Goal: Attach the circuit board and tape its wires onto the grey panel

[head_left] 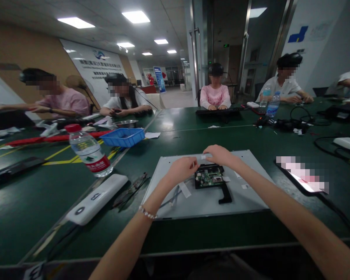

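A flat grey metal panel point(169, 210), like the back of a screen, lies on the table in front of me. On its middle sits a green circuit board point(208, 177) in a black frame, with a black L-shaped arm point(226, 194) reaching toward me. My left hand point(182, 169) is closed, its fingertips pressed together at the frame's upper left corner. My right hand point(220, 155) curls in just beyond the frame's far edge, fingers bent toward the thumb. Whatever is between the fingertips is too small to make out. White tape point(184, 189) and thin grey cables point(170, 200) lie left of the board.
Left of the panel are eyeglasses point(130, 191), a white power bank point(97, 199), a water bottle point(89, 151) and a blue tray point(124, 137). A lit phone point(301, 177) with a cable lies on the right. Several people sit around the green table point(175, 237).
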Demonstrator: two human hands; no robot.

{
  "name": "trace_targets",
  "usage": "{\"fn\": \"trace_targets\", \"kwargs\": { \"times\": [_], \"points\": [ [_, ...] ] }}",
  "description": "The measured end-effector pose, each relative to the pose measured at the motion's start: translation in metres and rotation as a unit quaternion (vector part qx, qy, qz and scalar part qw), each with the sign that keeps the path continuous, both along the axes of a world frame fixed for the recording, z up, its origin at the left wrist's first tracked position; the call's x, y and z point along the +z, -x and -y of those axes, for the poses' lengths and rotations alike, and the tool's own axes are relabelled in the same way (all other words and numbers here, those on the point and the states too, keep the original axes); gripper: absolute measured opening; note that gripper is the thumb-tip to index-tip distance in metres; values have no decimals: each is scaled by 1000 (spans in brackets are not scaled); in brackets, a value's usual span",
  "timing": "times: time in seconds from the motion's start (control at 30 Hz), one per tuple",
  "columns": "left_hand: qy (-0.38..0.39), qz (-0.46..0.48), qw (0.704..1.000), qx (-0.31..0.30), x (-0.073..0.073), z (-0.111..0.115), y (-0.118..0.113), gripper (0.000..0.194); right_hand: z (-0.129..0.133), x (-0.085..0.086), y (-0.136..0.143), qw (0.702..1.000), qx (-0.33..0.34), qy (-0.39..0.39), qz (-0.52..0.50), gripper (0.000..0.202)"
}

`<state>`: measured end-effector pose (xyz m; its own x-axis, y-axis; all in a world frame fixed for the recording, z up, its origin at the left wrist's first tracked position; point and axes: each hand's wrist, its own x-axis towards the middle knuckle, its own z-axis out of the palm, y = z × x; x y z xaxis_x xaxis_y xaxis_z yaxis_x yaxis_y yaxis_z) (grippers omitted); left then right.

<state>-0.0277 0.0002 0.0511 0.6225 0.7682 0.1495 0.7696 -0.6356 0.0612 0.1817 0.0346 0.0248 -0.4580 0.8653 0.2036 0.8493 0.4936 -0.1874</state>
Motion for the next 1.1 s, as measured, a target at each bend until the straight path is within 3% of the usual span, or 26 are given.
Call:
{"fn": "trace_targets", "kwargs": {
  "times": [0.13, 0.3, 0.5, 0.7, 0.87, 1.1],
  "points": [
    [-46, -24, 998, -47, -17, 5, -12, 28, -6, -10, 8, 999, -11, 12, 47, 29],
    [-62, -44, 996, -56, -29, 7, -17, 32, -1, -13, 12, 994, -18, -34, 101, 26],
    [-29, -20, 999, -40, -30, 5, -18, 33, 2, -10, 14, 991, -33, -43, 120, 31],
    [41, 9, 999, -34, -32, 1, -14, 33, 8, -3, 15, 996, -6, -39, 82, 29],
    [45, 55, 997, -22, -34, -2, -12, 39, 11, -3, 18, 997, 23, -18, 69, 25],
    [51, 55, 997, -4, -33, -3, -12, 33, 10, -2, 16, 997, 42, 10, 65, 26]
  ]
}}
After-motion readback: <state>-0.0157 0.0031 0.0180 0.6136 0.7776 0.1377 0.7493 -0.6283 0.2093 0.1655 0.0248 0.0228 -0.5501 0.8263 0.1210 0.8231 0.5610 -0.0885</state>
